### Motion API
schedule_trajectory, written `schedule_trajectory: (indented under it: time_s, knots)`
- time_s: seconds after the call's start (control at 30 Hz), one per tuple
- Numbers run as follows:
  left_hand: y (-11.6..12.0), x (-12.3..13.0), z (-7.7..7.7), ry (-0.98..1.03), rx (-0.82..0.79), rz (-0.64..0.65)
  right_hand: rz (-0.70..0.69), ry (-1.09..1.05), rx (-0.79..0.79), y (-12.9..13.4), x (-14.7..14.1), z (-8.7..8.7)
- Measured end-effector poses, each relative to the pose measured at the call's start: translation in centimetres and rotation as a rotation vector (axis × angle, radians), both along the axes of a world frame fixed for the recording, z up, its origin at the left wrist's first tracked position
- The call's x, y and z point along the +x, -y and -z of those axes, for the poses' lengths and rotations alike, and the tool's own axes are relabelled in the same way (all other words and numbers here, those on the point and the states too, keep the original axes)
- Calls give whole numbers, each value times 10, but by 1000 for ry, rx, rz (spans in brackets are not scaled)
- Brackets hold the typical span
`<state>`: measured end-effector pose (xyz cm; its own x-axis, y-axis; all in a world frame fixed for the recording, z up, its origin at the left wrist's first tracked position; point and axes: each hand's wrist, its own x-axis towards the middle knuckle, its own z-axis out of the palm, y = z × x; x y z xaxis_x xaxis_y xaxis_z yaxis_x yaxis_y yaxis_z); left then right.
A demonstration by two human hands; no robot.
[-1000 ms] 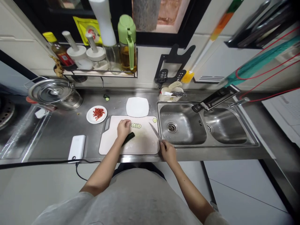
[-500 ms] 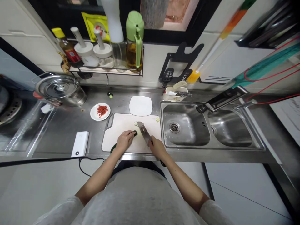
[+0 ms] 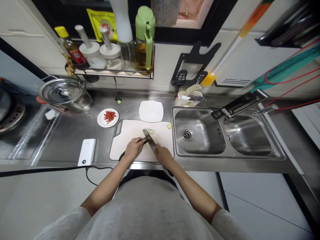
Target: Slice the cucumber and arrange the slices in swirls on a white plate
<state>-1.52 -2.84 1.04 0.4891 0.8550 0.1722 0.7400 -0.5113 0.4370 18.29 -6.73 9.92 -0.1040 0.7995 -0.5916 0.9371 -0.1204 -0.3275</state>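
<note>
A white cutting board (image 3: pixel 130 128) lies on the steel counter. My left hand (image 3: pixel 134 147) presses on a dark green cucumber (image 3: pixel 123 155), which is mostly hidden under the palm, with its cut end showing at the fingertips. My right hand (image 3: pixel 163 154) is closed round the handle of a knife (image 3: pixel 150 140). The blade stands right against the cucumber's cut end. Several pale slices (image 3: pixel 151 131) lie just beyond the blade, and a single slice (image 3: pixel 169 126) rests at the board's upper right corner.
Behind the board are a square white plate (image 3: pixel 151 111) and a round plate (image 3: pixel 101 118) with red pieces. A double sink (image 3: pixel 200 133) is on the right. On the left are a white power bank (image 3: pixel 87 152) with a cable and a lidded steel pot (image 3: pixel 80 101).
The knife has shifted left, its blade now against the cucumber's end. More slices show beside the blade. My right hand has moved slightly left; the whole view has shifted a little.
</note>
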Motion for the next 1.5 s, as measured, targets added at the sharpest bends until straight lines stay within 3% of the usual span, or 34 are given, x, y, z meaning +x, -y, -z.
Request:
schedule_trajectory:
  time_s: [1.5]
  knots:
    - [-3,1,-1,108,-55,11,-36,12,-24,1,-4,-5]
